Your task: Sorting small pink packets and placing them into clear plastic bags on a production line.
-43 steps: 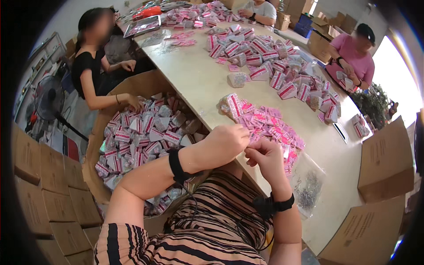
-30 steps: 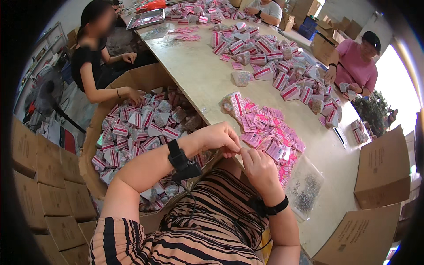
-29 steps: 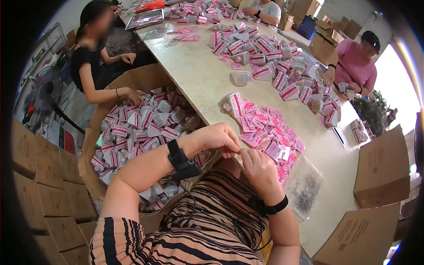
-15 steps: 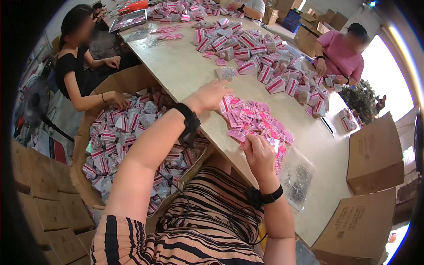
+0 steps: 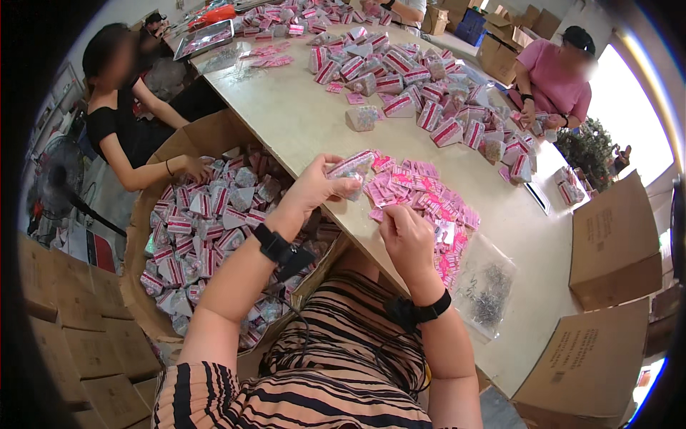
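My left hand (image 5: pixel 314 187) is closed around a clear packet (image 5: pixel 350 174) of small pieces with a pink-and-white label along its top. It holds this packet at the table's edge, beside a spread heap of pink printed cards (image 5: pixel 421 187). Over the near side of that heap, my right hand (image 5: pixel 409 242) is pinched, thumb against fingers. Whatever lies in the pinch is too small to make out. To the right of the cards lies a clear plastic bag (image 5: pixel 489 289) with small thin metal pieces inside. A single similar packet (image 5: pixel 362 118) stands beyond my left hand.
A big pile of labelled packets (image 5: pixel 400 71) covers the far part of the table (image 5: pixel 300 129). Left of the table, a large open carton (image 5: pixel 132 286) is full of packets, with a co-worker's hand (image 5: pixel 196 168) in it. Cardboard boxes (image 5: pixel 614 247) stand at right.
My left hand has drawn back from the cards and turned, and the packet now shows in it. My right hand has shifted slightly up and left, still pinched.
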Available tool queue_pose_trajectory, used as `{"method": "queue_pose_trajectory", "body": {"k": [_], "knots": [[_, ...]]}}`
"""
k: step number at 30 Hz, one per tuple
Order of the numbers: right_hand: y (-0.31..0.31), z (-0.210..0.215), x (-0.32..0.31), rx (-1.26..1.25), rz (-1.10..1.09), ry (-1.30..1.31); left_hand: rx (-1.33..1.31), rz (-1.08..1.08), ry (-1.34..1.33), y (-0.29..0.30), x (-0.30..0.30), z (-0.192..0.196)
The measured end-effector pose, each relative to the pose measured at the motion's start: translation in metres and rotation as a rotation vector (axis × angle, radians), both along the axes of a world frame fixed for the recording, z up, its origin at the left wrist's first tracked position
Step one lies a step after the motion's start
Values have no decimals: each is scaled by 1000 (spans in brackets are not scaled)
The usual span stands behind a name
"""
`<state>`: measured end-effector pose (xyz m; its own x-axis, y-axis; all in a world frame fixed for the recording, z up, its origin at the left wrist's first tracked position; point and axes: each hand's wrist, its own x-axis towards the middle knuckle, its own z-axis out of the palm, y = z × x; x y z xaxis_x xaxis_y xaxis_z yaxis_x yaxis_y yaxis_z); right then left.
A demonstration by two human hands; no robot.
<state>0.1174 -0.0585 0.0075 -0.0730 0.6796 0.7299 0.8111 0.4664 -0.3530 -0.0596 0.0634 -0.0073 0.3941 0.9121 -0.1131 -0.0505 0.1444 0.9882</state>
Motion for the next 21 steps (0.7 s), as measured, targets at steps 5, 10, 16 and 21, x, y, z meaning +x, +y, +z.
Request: {"method": "queue_pose_trajectory", "body": {"k": [5, 10, 16, 21], "knots": [[6, 3, -10, -13, -1, 5, -170, -96, -234, -26, 3, 5], [7, 4, -11, -3, -13, -13, -225, -142, -331, -32, 3, 8], [5, 7, -10, 4, -8, -51, -194, -185, -358, -35, 3, 8], [3, 9, -12, -7, 7, -67, -203, -190, -382, -38, 3, 9]]}}
